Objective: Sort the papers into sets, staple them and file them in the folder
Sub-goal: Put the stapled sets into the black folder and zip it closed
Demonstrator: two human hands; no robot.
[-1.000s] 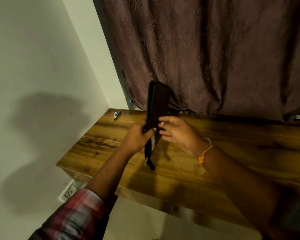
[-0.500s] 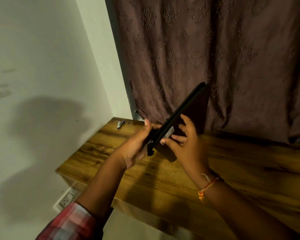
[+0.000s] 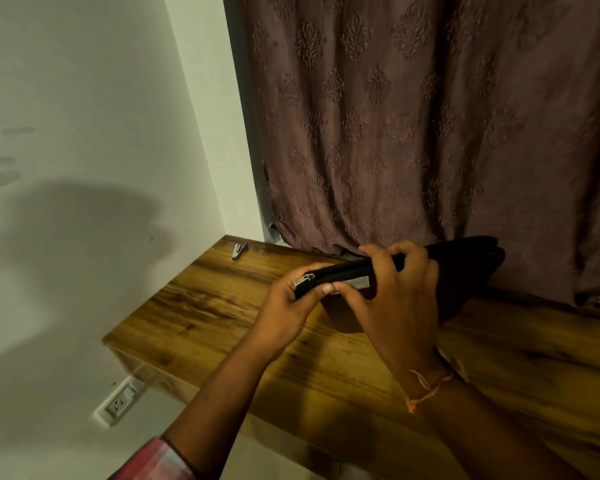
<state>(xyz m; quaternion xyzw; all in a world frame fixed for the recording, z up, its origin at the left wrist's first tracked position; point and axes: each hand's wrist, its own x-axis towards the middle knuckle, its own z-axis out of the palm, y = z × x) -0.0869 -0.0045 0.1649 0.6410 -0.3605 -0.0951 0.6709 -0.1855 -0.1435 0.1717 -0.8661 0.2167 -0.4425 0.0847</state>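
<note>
Whereas folder [image 3: 465, 258] stood steep, now level; left hand [image 3: 284, 308], right hand [image 3: 399, 299] gripping

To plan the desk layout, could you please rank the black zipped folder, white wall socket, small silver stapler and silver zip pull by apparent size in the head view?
1. Black zipped folder
2. White wall socket
3. Small silver stapler and silver zip pull: alike; stapler lies farther away, so unranked.

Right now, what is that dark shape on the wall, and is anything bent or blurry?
Head view: the shape on the white wall is a soft-edged shadow, light likely coming from the right; head view: dim light leaves the black zip folder nearly featureless; head view: wide-angle bend tilts the wall corner, the plaid sleeve is blurred.
</note>
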